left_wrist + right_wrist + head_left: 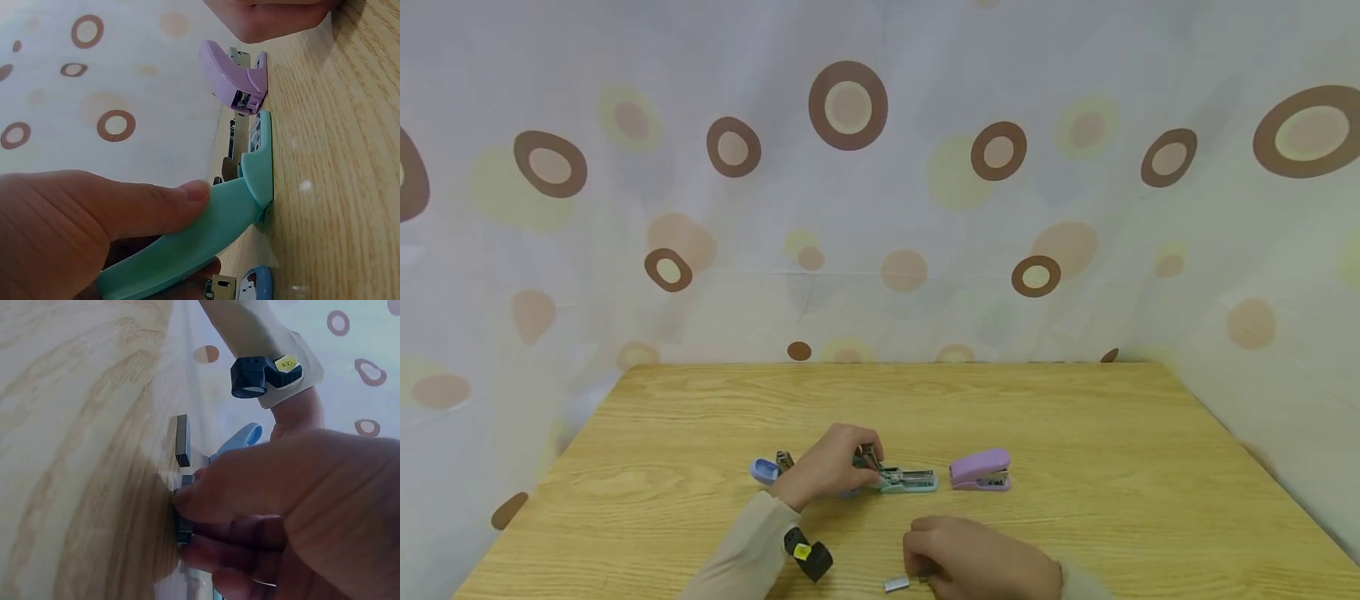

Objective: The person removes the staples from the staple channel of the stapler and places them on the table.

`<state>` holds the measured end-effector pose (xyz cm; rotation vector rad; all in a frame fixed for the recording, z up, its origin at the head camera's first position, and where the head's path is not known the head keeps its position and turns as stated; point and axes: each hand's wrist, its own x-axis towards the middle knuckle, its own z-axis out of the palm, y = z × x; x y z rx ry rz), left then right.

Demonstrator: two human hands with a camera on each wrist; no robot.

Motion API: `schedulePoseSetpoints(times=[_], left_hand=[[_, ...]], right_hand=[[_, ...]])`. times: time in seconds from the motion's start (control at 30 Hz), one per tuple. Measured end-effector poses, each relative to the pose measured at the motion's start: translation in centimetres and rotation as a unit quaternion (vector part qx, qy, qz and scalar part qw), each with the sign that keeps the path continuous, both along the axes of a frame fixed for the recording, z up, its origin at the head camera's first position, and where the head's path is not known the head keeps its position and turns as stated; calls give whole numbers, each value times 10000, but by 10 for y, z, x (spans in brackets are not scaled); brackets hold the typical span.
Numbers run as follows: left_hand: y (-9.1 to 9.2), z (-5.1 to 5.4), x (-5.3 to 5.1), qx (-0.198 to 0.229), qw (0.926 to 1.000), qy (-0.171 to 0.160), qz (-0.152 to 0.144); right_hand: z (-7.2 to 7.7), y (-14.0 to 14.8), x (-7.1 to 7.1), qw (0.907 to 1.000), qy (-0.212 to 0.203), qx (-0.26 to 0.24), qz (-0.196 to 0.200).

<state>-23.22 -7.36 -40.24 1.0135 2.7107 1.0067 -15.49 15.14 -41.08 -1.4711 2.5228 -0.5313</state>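
Observation:
My left hand [831, 467] grips the raised upper arm of a mint-green stapler [206, 231], its thumb lying along the cover in the left wrist view. The stapler is folded wide open, its base on the table and its metal magazine showing. Nearer the front, my right hand [970, 558] pinches a strip of staples [185, 530] at the tabletop, partly hidden by the thumb and fingers. Beside those fingers lies another strip of staples [896, 584]. A blue stapler [764, 472], also opened up, is partly covered by the left hand.
A purple stapler [981, 469] stands on the wooden table [1112, 425], right of the mint-green one. Behind the table hangs a white curtain [880, 208] with brown and pastel circles. A black wrist camera [808, 554] sits on the left sleeve.

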Motion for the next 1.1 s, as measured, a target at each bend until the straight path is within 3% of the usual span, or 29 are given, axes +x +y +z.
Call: schedulePoseSetpoints(times=[0.27,0.43,0.57,0.7,0.83,0.93,1.1], left_hand=[[1,-1,-1,-107,9999,76,-55],[0,-2,-1,-308,9988,378,-45],[4,-5,2,-308,9971,685,106],[9,-5,5,-132,9923,1192,320],[16,0,6,2,9856,1640,418],[24,6,8,10,9837,1744,433],[38,5,11,-45,9831,1808,283]], right_hand=[[3,4,-2,9998,79,24,-187],[7,10,-12,9962,526,-671,-190],[13,24,-23,9880,575,-1411,-272],[20,39,-36,9788,502,-1895,-589],[29,54,-47,9731,583,-1978,-1023],[32,67,-53,9674,862,-2023,-1258],[27,89,-58,9599,1201,-2000,-1555]])
